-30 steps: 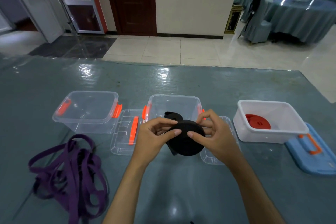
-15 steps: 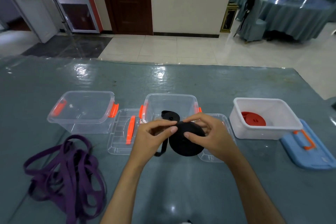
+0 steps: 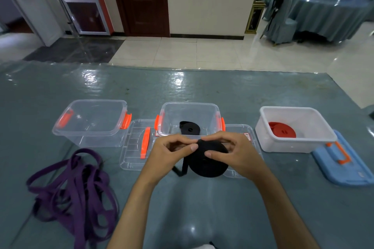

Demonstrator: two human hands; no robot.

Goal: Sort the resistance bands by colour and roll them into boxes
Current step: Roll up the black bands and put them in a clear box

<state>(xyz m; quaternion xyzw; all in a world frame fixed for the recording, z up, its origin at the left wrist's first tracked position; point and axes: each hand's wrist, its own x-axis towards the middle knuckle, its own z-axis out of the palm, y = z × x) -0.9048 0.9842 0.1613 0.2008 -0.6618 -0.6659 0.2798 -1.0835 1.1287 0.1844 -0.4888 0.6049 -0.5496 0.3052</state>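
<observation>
Head view looks down on a shiny grey-blue worktop (image 3: 202, 91), with pale floor tiles, a dark wooden door and a draped round table behind it. Taking the middle clear box (image 3: 190, 119) as the landmark: both hands hover just in front of it, left hand (image 3: 170, 153) and right hand (image 3: 236, 151) pinching a black band roll (image 3: 208, 163), a short loose tail hanging off its left side. A smaller black roll (image 3: 189, 128) already sits inside that box. Left of it is a clear lid (image 3: 137, 145) with an orange handle, then another clear box (image 3: 91, 123). Front-left, well apart, lies a tangled purple band pile (image 3: 74, 192). Right of the middle box stands a white box (image 3: 293, 129) holding a red roll (image 3: 282, 130), with a blue lid (image 3: 342, 161) just beyond.
</observation>
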